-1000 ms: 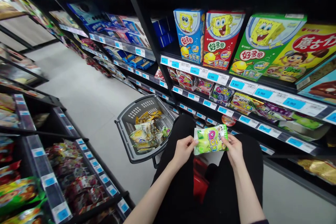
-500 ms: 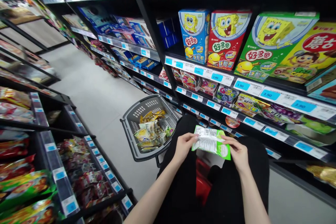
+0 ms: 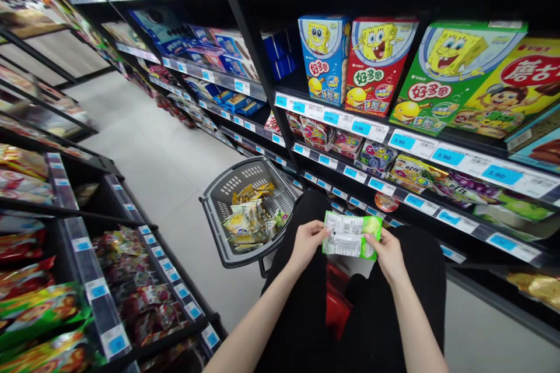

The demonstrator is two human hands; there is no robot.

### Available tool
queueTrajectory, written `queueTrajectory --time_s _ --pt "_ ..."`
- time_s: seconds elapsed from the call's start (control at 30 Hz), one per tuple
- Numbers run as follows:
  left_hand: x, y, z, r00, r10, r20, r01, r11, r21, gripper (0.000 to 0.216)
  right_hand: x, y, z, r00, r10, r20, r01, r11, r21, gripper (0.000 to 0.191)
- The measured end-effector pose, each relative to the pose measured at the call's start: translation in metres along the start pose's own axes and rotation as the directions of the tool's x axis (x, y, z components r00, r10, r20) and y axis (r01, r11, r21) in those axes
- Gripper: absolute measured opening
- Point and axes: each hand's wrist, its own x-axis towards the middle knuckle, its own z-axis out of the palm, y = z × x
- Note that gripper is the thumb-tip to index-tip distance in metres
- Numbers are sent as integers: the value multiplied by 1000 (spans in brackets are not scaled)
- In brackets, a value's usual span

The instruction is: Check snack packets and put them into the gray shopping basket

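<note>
In the head view, a grey shopping basket (image 3: 225, 183) is sitting on the pale floor (image 3: 166, 186), just beyond the left knee, and is holding a loose heap of yellow and pale packets (image 3: 251, 218). The black-trousered legs (image 3: 426, 280) are spreading below the hands, the left knee overlapping the basket's near side, and something red (image 3: 336, 306) is showing between them. On the right, a dark shelf unit is carrying a blue box (image 3: 324, 58), a red box (image 3: 378, 67), a green box (image 3: 457, 78) and a yellow box (image 3: 510, 90) above a row of bright sweet bags (image 3: 376, 156); price labels are running along its edges. On the left, a lower rack is holding a bin of small wrapped sweets (image 3: 135, 285), blurring toward the corner. Both bare forearms are reaching up from the bottom edge and converging over the lap. The left hand (image 3: 308, 242) is pinching the left end of a green-and-white packet (image 3: 347, 239) between thumb and fingers; the right hand (image 3: 389, 253) is gripping the right end, its thumb lying on top. The packet is lying nearly level between the hands, above the gap between the knees, its small-print side facing up.
</note>
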Motion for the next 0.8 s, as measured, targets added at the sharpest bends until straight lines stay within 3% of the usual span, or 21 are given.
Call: queueTrajectory --time_s 0.53,0.8 --pt "-3 -1 0 996 73 -52 -66 989 130 26 -5 -5 3 998 -15 -54 16 1000 26 32" --pt "-8 -4 3 979 202 -7 -188 925 331 20 -8 -10 -3 1000 -20 -13 20 1000 1 32"
